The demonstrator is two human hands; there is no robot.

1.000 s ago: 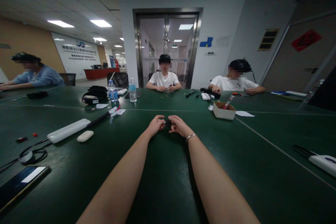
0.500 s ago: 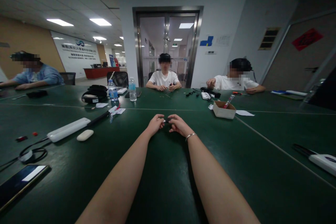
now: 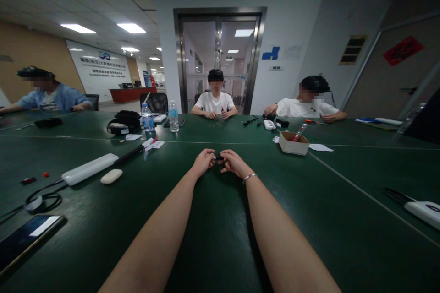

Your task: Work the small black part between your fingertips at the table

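My left hand (image 3: pixel 203 163) and my right hand (image 3: pixel 235 164) meet over the green table (image 3: pixel 220 219), arms stretched forward. Between their fingertips is a small black piece with a silvery end (image 3: pixel 217 157), too small to name exactly. The left fingers pinch it at the silvery side. On the dark side, my right thumb and forefinger are closed on it, while the other right fingers curl below. Parts of the piece are hidden by the fingers. A metal bracelet (image 3: pixel 250 178) circles my right wrist.
On the left lie a phone (image 3: pixel 29 240), a white handheld device (image 3: pixel 91 169), a white oval case (image 3: pixel 112 176) and a black cable. Two water bottles (image 3: pixel 173 117) stand farther back. A small cardboard box (image 3: pixel 294 144) is at the right. Three people sit across the table.
My hands stay almost in place; the small piece shows slightly more between them. The person at right has lowered a hand onto a black item. The person at left has shifted an arm.
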